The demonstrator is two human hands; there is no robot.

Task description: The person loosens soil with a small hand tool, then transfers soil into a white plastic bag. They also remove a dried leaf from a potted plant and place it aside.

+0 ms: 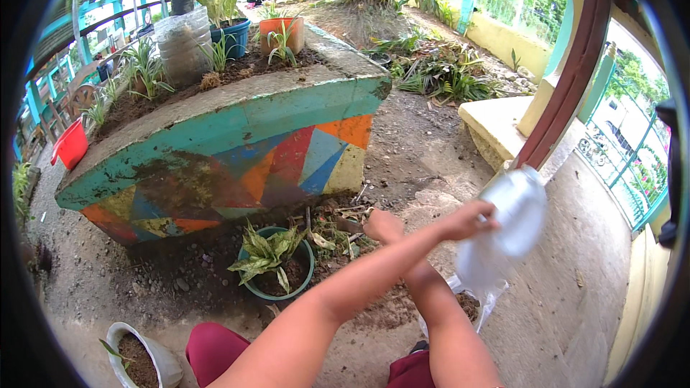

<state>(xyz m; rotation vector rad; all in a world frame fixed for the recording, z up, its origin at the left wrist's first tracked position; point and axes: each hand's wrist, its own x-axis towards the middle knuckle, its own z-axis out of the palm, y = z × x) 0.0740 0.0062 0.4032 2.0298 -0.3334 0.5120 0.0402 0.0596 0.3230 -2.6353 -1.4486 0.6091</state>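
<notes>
On the right, your left hand (pixel 471 221) grasps the clear plastic (pixel 519 215), blurred but probably light, thin and easily dented; pinch its edge gently. Right of the green pot (pixel 311 267), whether your right hand (pixel 384 227) grips anything, I cannot tell.

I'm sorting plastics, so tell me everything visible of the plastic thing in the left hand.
The translucent, whitish plastic container looks rounded, with pale highlights. Motion blur hides its exact shape and any opening or contents. It seems tilted and held above the ground, right of centre; the left hand grips its left side.
</notes>
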